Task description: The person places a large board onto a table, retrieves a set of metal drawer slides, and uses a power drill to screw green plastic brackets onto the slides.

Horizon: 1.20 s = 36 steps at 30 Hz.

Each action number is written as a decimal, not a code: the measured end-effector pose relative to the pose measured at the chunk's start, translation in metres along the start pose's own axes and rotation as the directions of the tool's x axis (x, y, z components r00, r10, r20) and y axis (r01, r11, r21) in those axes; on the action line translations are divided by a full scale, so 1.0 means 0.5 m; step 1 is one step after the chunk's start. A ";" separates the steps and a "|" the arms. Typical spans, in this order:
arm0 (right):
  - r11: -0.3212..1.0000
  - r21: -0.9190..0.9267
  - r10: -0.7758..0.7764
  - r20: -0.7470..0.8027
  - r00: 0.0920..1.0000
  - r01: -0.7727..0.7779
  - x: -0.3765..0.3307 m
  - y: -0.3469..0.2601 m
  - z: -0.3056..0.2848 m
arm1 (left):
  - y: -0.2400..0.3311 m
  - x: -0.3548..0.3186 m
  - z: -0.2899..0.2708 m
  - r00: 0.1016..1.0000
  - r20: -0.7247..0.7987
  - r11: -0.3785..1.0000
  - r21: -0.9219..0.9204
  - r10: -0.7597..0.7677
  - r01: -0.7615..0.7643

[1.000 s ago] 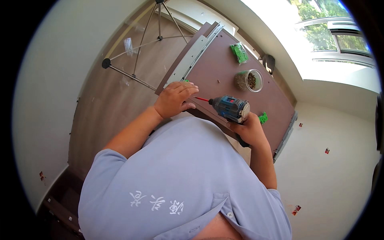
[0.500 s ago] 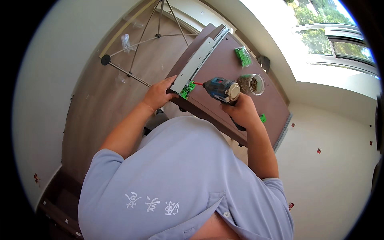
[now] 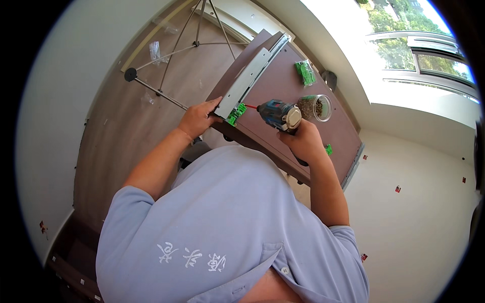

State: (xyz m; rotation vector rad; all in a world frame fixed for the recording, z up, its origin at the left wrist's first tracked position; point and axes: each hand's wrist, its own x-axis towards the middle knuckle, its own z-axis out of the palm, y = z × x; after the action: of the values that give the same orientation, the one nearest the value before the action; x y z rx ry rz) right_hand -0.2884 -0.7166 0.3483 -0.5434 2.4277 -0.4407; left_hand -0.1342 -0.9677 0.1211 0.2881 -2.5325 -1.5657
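Note:
A brown drawer [image 3: 270, 76] lies bottom up in front of me, a metal slide rail [image 3: 247, 78] along its left edge. My left hand [image 3: 197, 119] grips its near left corner, the thumb beside a green plastic drawer clip [image 3: 236, 114]. My right hand [image 3: 305, 140] is wrapped round the handle of a blue and black cordless screwdriver [image 3: 274, 113]. Its red bit points left and its tip meets the green clip; any screw there is too small to see. Another green clip [image 3: 329, 149] sits near the right end of the drawer.
On the drawer's underside stand a clear jar of screws [image 3: 323, 108] and a bag of green clips [image 3: 305, 72]. A metal-tube folding stand [image 3: 166, 96] is at the left, with plastic wrappers [image 3: 154, 52] on the floor. A wall and window ledge border the right.
The whole view has shifted slightly. Both hands, the screwdriver and the drawer keep the same places relative to one another.

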 end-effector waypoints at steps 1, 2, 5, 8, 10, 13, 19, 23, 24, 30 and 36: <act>1.000 -0.018 -0.005 0.010 1.000 0.006 -0.001 -0.006 -0.001 | -0.001 0.000 0.001 1.000 0.001 1.000 -0.008 -0.004 0.004; 0.999 -0.037 -0.010 0.019 1.000 0.011 -0.001 -0.013 -0.003 | -0.001 0.000 0.001 1.000 -0.001 1.000 -0.006 0.000 0.000; 0.980 -0.198 0.001 0.080 0.997 0.015 0.009 -0.043 -0.012 | -0.002 -0.001 0.003 1.000 0.006 1.000 -0.015 -0.016 0.017; 0.944 -0.327 -0.006 0.121 0.993 0.045 0.033 -0.074 -0.032 | -0.003 0.000 0.004 1.000 0.001 0.999 -0.044 -0.026 0.026; 0.907 -0.416 0.006 0.164 0.987 0.064 0.049 -0.091 -0.043 | -0.004 0.000 0.004 0.998 0.025 0.996 -0.069 -0.052 0.054; 0.889 -0.442 -0.053 0.160 0.986 0.119 0.059 -0.104 -0.047 | -0.007 0.000 0.006 1.000 0.014 0.999 -0.022 -0.025 0.025; 0.873 -0.465 -0.062 0.190 0.980 0.145 0.086 -0.095 -0.038 | -0.012 -0.004 0.014 0.999 -0.031 0.999 -0.048 -0.006 0.005; 0.883 -0.439 -0.089 0.196 0.977 0.169 0.083 -0.086 -0.045 | -0.007 -0.001 0.013 0.999 -0.008 0.999 -0.029 -0.041 0.040; 0.884 -0.441 -0.075 0.200 0.977 0.158 0.080 -0.085 -0.051 | -0.004 0.000 0.011 0.998 0.001 0.998 -0.020 -0.057 0.057; 0.958 -0.136 -0.248 0.053 0.967 0.253 0.018 -0.010 -0.111 | 0.028 -0.019 0.006 0.990 0.019 0.990 -0.031 -0.137 0.137; 0.884 0.463 -0.087 0.037 0.996 0.061 -0.089 0.228 -0.050 | 0.025 -0.027 0.035 0.959 -0.040 0.956 -0.099 -0.281 0.276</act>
State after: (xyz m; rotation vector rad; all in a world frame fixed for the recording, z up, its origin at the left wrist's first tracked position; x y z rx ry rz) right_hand -0.3025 -0.5928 0.3402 -0.4290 2.1446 -0.9905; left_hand -0.1259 -0.9438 0.1244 0.6933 -2.4543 -1.7381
